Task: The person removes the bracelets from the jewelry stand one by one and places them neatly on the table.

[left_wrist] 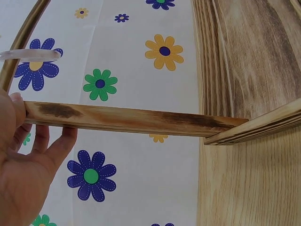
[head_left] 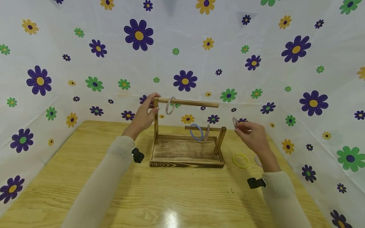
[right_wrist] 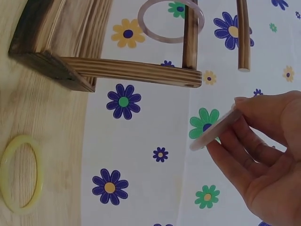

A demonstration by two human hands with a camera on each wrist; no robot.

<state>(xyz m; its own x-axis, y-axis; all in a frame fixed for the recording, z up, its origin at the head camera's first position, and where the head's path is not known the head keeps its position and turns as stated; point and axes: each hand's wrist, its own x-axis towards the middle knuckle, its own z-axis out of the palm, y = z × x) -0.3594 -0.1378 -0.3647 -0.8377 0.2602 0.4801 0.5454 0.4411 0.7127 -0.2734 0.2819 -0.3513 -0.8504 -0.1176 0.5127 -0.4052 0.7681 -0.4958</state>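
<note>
A person in pale long sleeves, a small black device at each wrist, works over a wood-grained table, glare shining in the foreground. A smooth yellow ring lies flat on the tabletop, below the right hand; near it, a pale ring is largely hidden behind the right wrist, its colour hard for me to make out. Raised above both, that hand pinches a pale, translucent ring between thumb and fingertips, just right of a wooden stand and apart from it.

The left hand grips the top of the stand's tall post, thumb to one side, fingers to the other, partly covering the corner. Dark-streaked wood forms a shallow rectangular tray and two posts, each carrying a slender rod. On the lower rod hang a blue ring and a pinkish ring, the latter seen nearly edge-on; on the upper rod, a pale hanging ring sits near the left hand.

Behind, a creased white cloth printed with purple, yellow and green flowers runs out of view.
</note>
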